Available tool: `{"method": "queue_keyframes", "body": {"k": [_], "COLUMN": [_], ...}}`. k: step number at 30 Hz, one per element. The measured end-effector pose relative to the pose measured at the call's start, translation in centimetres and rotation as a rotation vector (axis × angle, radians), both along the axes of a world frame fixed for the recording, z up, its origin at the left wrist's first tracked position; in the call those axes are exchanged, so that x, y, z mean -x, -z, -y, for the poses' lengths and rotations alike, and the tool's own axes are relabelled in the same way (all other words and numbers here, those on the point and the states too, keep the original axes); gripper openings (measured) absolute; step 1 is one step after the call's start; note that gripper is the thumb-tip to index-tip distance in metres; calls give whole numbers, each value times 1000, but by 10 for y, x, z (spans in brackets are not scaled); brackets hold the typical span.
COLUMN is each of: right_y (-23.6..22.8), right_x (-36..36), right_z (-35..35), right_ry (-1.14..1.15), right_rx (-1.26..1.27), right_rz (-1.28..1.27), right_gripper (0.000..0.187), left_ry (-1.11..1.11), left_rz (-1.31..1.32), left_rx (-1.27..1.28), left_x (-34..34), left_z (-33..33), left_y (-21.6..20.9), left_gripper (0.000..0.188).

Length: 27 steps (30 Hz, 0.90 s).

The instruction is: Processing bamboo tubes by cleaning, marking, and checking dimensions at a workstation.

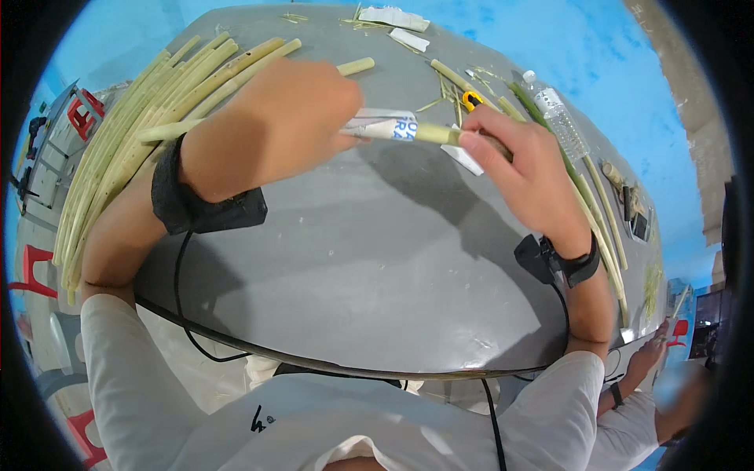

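A pale green peeled stalk (438, 133) is held between my hands above the grey table (353, 267). White printed paper (390, 125) is wrapped around part of it. My left hand (302, 110) closes at the left end of the paper, its fingertips mostly hidden. My right hand (522, 153) grips the stalk's right end, thumb along it. Just beyond my right hand is a yellow utility knife (471, 100), partly hidden. Past my left forearm another pale stalk piece (169, 130) shows; whether it joins the held one is hidden.
A row of long pale stalks (126, 149) lies along the left. To the right are a clear plastic bottle (558, 114), green stalks (585, 192) and a small dark device (640, 228). Paper scraps (393, 19) sit at the far edge. A co-worker's hand (648, 353) shows at lower right.
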State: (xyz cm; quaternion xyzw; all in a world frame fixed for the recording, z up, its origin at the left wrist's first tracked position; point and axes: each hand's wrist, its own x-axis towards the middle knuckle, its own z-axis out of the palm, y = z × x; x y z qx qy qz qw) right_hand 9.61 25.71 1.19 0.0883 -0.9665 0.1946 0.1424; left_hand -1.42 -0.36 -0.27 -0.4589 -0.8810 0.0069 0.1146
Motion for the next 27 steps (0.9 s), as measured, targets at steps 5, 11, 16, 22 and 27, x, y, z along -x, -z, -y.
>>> {"method": "queue_keyframes", "body": {"k": [5,11,16,22,27], "right_y": [15,15,5,10,14], "right_x": [26,35,2,29,12], "right_z": [-59,-113,-1,-102,-37], "right_ry": [132,358,-62,331,84], "right_rx": [110,73,-45,31,66], "right_rz": [-123,-6,-5,-85,-60], "right_gripper": [37,40,40,41,42], "left_ry": [-40,-29,-7,-48,13], "left_rz": [45,12,175,262,186], "left_rx": [-18,24,57,-80,-129], "left_x": [-4,5,-5,8,5], "left_z": [-5,-8,-3,-4,-6], "left_y": [-12,-11,-8,-18,-4], "left_gripper": [36,41,47,47,48]}}
